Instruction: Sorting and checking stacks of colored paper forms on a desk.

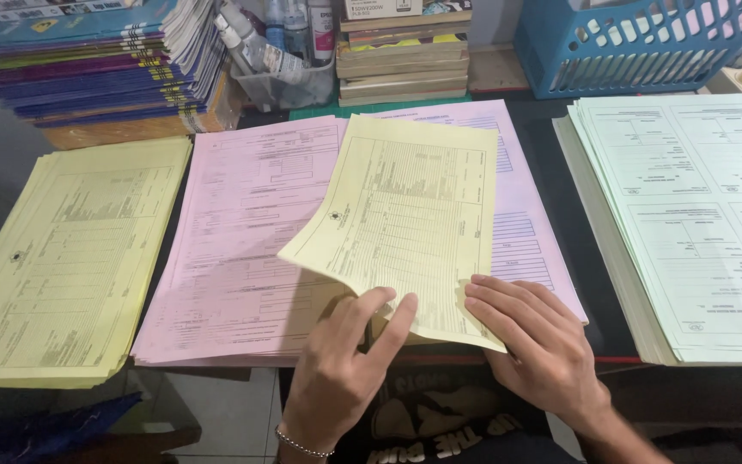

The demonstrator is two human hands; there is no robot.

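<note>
My left hand (341, 361) pinches the lower edge of a yellow printed form (405, 215), thumb on top and fingers curled beneath it. The sheet's left side lifts off the pile below. My right hand (534, 339) lies flat, fingers spread, on the sheet's lower right corner. The yellow form rests across a pink stack (242, 249) and a lilac stack (521, 223) of forms.
A yellow stack of forms (62, 266) lies at the left and a pale green stack (697, 215) at the right. Behind stand a pile of coloured booklets (96, 69), bottles in a clear tray (289, 82), stacked books (401, 60) and a blue basket (637, 43).
</note>
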